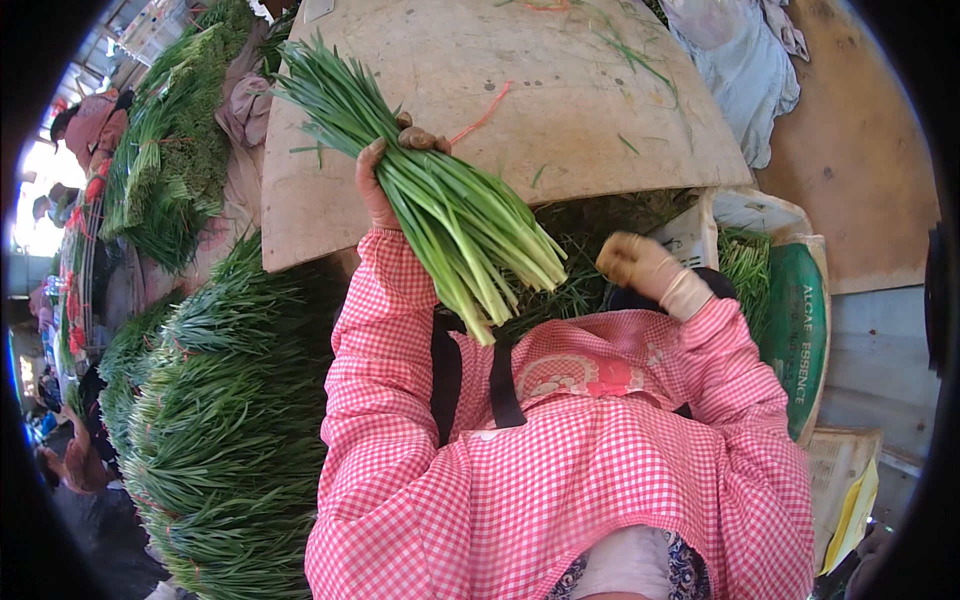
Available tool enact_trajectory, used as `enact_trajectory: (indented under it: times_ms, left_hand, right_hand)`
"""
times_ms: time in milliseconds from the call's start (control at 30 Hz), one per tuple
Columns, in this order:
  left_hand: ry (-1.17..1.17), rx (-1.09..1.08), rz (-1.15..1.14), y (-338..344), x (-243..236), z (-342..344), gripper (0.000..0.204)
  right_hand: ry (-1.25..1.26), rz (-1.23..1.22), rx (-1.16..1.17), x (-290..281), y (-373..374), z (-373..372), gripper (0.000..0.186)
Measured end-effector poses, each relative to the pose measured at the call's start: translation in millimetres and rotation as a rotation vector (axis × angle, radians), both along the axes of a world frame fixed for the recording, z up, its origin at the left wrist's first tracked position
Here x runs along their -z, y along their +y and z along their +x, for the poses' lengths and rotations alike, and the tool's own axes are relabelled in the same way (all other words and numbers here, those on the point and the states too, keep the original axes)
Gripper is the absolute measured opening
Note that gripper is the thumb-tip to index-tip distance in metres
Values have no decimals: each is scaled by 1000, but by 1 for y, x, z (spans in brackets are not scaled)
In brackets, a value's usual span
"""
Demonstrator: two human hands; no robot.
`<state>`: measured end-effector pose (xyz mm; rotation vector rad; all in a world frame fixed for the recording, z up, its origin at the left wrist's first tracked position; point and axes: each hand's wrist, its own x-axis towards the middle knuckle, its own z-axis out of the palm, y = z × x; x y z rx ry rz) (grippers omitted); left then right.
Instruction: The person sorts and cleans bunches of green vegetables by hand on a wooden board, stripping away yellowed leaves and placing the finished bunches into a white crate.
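My left hand (375, 180) is closed around a thick bunch of garlic chives (455, 220) and holds it up over the near edge of the wooden board (590, 120). The dark leaf tips point to the far left. Pale cut stems slant down toward my lap at the right. My right hand (640, 268), in a stained, tan glove, is apart from the bunch, beside a white plastic crate. Its fingers are curled together and slightly blurred; whether anything is in them is hidden. A thin red tie (482, 113) lies on the board just past my left hand.
Stacked chive bundles (215, 420) rise at my left, with more greens (170, 130) piled beyond. At my right, the white crate (755, 208) holds chives next to a green sack (800, 340). A pale cloth (735, 75) hangs by the board's far right. Other people are at far left.
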<state>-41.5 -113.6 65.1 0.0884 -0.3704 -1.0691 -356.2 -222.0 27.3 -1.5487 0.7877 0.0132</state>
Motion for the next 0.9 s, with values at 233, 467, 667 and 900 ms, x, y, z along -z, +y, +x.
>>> enact_trajectory:
  times_ms: [233, 467, 667, 900]
  left_hand:
    - [-19, 65, -19, 6, 0, -5, 39]
    - [-67, 47, -81, 19, -6, 17, 43]
    - [-184, -91, 189, -28, -25, 44, 39]
    - [-766, -538, 1059, -83, 46, 103, 80]
  right_hand:
    - [-372, -8, -165, -48, 17, 63, 81]
    - [-641, -25, -216, -53, 89, 116, 94]
    - [-657, -25, -114, -46, 53, 159, 52]
    - [109, -494, -26, -10, -3, 213, 50]
